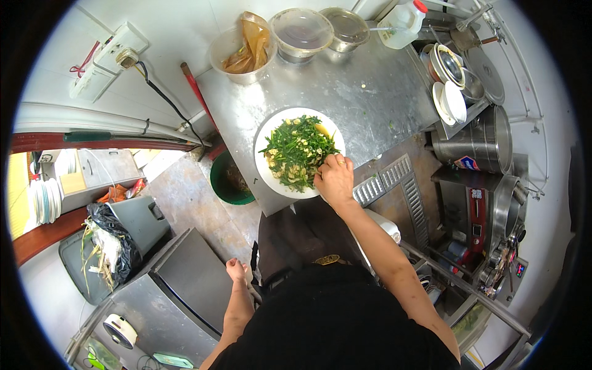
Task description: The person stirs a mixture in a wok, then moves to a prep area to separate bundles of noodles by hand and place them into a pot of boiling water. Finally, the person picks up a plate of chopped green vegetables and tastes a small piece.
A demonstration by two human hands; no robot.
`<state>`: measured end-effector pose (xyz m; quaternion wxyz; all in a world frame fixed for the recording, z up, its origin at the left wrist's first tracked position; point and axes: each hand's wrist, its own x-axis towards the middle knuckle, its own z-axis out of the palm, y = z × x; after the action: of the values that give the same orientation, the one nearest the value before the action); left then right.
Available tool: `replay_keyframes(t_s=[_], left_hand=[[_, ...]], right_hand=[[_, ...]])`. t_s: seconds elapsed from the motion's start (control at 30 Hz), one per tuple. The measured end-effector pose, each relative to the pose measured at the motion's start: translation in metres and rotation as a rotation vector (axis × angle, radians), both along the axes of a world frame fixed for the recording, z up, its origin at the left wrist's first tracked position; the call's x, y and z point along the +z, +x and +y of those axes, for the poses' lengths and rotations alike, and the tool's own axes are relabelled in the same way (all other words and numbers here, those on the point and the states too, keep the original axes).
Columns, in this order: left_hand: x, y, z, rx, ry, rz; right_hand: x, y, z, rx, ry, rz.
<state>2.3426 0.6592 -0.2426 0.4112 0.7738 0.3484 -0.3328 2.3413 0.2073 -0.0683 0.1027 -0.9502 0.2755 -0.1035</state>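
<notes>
A round white plate point(273, 184) sits near the front corner of the steel worktable. Heaped on it is cooked food of chopped green stalks and pale yellow egg-like bits point(298, 150). My right hand point(336, 178) is over the plate's right edge with bent fingers, its fingertips at the border of the food. Whether they pinch anything is hidden beneath the hand. My left hand point(237, 269) hangs low at my left side, apart from the table, fingers curled and nothing visible in them.
Along the wall stand a tub with an orange-brown bag point(249, 51), lidded containers point(301, 34) and a plastic jug point(401, 25). Stacked bowls point(448, 99) are at right. A green bucket point(231, 180) stands beside the table's left edge. A grated floor drain point(393, 178) runs at right.
</notes>
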Motion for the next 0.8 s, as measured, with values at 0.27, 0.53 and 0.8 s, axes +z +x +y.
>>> replay_keyframes(t_s=[0.27, 0.53, 0.8], left_hand=[[-0.016, -0.01, 0.009, 0.054, 0.005, -0.047], [-0.01, 0.001, 0.001, -0.008, -0.002, 0.002], [-0.007, 0.0, 0.0, -0.01, 0.04, 0.015]], right_hand=[[0.021, -0.012, 0.001, -0.205, 0.362, -0.063], [0.004, -0.007, -0.017, -0.273, 0.525, -0.082], [0.011, 0.006, -0.005, -0.246, 0.296, -0.018]])
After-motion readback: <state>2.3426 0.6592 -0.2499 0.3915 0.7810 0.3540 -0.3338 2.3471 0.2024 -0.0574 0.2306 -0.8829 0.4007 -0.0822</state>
